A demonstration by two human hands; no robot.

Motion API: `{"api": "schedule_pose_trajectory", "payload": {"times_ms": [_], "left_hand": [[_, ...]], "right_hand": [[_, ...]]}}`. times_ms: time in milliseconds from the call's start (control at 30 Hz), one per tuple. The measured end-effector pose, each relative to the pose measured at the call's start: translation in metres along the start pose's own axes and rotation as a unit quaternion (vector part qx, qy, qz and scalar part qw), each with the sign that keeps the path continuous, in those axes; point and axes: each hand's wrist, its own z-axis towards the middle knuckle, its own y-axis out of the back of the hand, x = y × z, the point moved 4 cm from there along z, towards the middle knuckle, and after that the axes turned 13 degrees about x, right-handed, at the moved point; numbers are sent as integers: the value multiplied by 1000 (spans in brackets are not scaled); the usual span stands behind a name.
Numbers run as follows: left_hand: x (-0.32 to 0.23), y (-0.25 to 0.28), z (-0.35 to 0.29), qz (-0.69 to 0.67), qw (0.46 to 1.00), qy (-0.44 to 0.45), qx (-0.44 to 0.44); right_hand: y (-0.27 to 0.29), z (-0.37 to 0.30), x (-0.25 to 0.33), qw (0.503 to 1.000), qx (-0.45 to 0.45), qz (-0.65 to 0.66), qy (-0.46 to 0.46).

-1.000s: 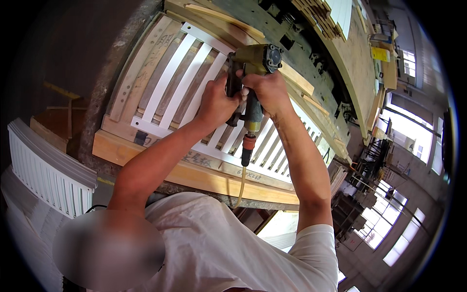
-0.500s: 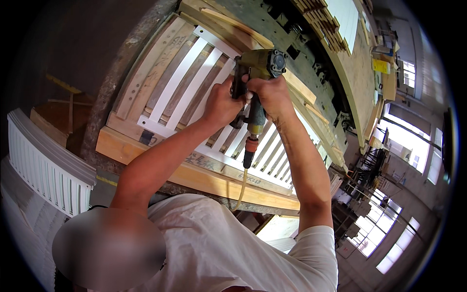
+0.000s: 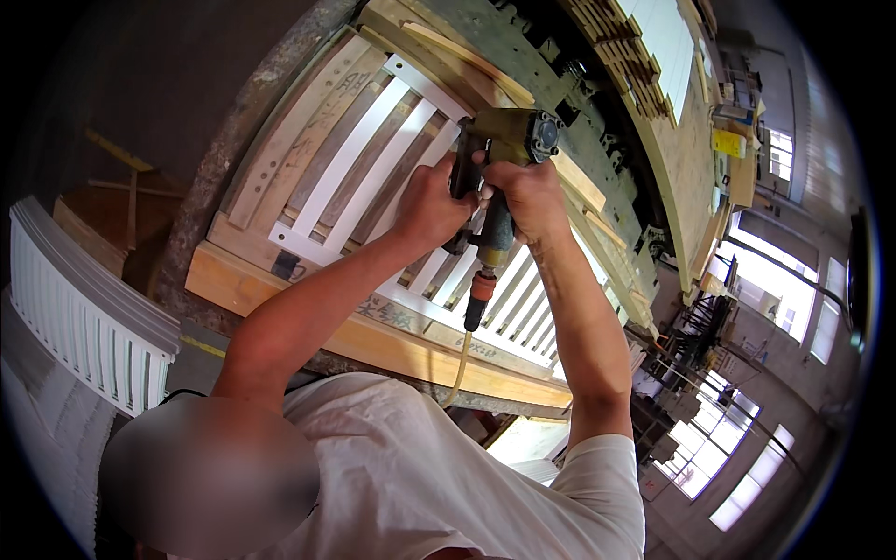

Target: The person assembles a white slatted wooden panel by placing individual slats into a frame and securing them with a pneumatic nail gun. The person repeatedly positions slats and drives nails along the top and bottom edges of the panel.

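Note:
A pneumatic nail gun [image 3: 509, 131] with a greenish-brown body and round head cap is held over a white slatted panel [image 3: 347, 165]. My right hand [image 3: 532, 198] is wrapped around its handle. On its dark magazine side, my left hand [image 3: 434, 203] is closed, with the fingers partly hidden. From a red and black coupling [image 3: 481, 291] under the handle, a pale air hose [image 3: 463, 364] hangs down. The panel lies in a wooden frame jig [image 3: 266, 154] with handwritten marks. Where the gun's nose meets the work is hidden.
A light wood rail [image 3: 373, 333] runs along the jig's near side. Finished-looking white slatted panels [image 3: 89, 317] are stacked at the left. Beyond the jig lie wood strips [image 3: 569, 177] and a green-grey bench surface [image 3: 597, 131]. Stacked slats [image 3: 616, 42] stand farther back.
The whole view has shifted slightly, so panel and jig appear a little lower and to the right. Both hands keep their hold on the nail gun, which stays over the same part of the panel.

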Motion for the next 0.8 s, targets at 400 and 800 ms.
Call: {"api": "schedule_pose_trajectory", "payload": {"times_ms": [400,800], "left_hand": [[-3,11,3,-33,998,-49,-36],[-9,31,2,-45,996,-47,-65]], "right_hand": [[-9,4,10,999,15,1,36],[-22,22,17,999,38,-21,-2]]}}
